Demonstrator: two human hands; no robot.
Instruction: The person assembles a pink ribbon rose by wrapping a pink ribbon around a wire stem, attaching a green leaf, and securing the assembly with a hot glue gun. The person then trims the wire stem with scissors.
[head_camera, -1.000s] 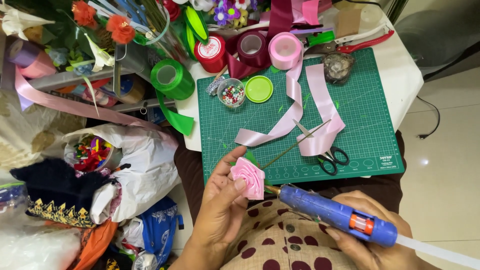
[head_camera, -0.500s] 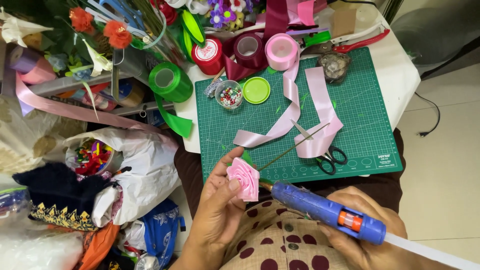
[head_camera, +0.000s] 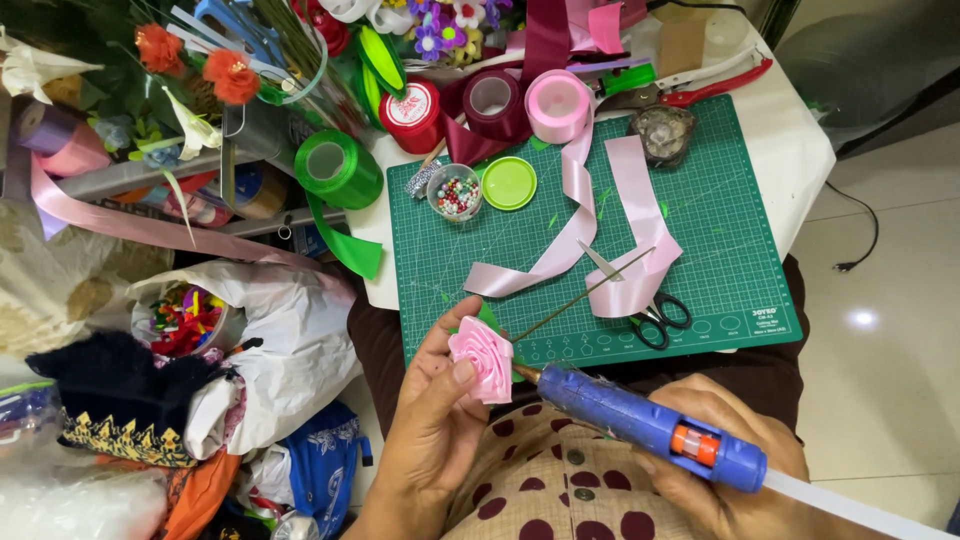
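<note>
Small shifts only since a second ago. Blue glue gun (head_camera: 650, 428) now tipped closer in, nozzle touching the edge of the pink ribbon rose (head_camera: 482, 356) instead of sitting just beside it. Left hand (head_camera: 432, 425) thumb now pressed onto the rose's lower petals.

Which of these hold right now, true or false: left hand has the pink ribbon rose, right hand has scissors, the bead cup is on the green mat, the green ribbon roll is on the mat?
1. The left hand holds the pink ribbon rose. True.
2. The right hand holds scissors. False: it holds a blue glue gun; the scissors lie on the cutting mat.
3. The bead cup stands on the mat. True.
4. The green ribbon roll is on the mat. False: it sits left of it, off the mat.
</note>
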